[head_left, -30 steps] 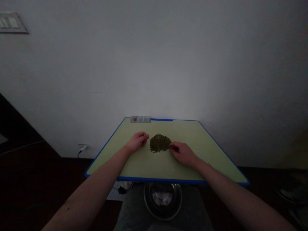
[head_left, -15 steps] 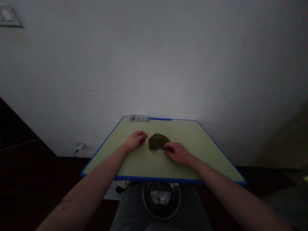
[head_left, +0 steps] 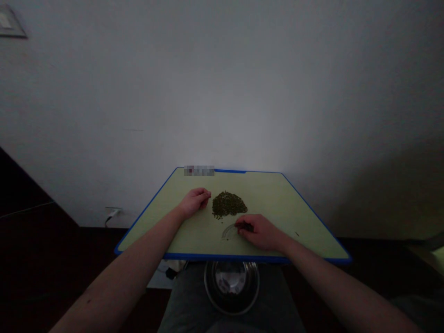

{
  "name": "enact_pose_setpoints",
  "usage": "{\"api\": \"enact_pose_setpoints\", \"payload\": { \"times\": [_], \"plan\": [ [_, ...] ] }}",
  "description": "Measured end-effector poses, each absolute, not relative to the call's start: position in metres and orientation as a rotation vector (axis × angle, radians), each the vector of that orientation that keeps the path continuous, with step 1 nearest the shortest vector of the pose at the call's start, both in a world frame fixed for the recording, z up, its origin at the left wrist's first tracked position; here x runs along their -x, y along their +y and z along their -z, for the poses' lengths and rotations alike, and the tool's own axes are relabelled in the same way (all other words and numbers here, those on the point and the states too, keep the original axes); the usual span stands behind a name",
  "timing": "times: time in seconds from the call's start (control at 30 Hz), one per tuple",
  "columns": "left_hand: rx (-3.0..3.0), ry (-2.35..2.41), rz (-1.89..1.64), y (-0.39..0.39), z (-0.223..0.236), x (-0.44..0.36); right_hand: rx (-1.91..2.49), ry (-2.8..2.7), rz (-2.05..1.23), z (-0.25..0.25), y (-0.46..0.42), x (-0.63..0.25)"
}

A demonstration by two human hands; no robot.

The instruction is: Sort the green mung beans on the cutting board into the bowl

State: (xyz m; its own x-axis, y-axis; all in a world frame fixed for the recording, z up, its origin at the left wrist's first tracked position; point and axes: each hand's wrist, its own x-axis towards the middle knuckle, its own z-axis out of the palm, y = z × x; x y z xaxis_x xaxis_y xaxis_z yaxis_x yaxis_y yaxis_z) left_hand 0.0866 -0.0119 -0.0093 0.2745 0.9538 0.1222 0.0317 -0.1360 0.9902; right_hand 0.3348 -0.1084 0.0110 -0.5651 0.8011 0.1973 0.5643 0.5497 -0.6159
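Note:
A heap of small dark green grains [head_left: 229,205] lies near the middle of a pale green cutting board with a blue rim [head_left: 263,185]. My left hand [head_left: 194,202] rests on the board just left of the heap, its fingers loosely curled and holding nothing. My right hand [head_left: 258,231] sits below and to the right of the heap, its fingers pinched on a small dark object [head_left: 245,227]. The object is mostly hidden. A faint pale curved mark [head_left: 228,232] shows on the board beside my right fingers.
A steel bowl [head_left: 231,286] sits below the board's near edge, above my grey-clad legs [head_left: 183,296]. A plug and cord [head_left: 113,213] are at the foot of the white wall [head_left: 222,92]. A wall plate [head_left: 9,22] is at top left.
My right hand has moved down, toward the board's near edge and away from the heap. The faint curved mark now shows. My left hand stays nearly still.

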Motion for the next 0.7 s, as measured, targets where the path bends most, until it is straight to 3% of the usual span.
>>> {"api": "enact_pose_setpoints", "payload": {
  "times": [0.7],
  "plan": [
    [-1.418, 0.964, -1.074, -0.010, 0.012, -0.086, 1.085, -2.273, -0.896, -0.009, -0.137, -0.351]
  ]
}}
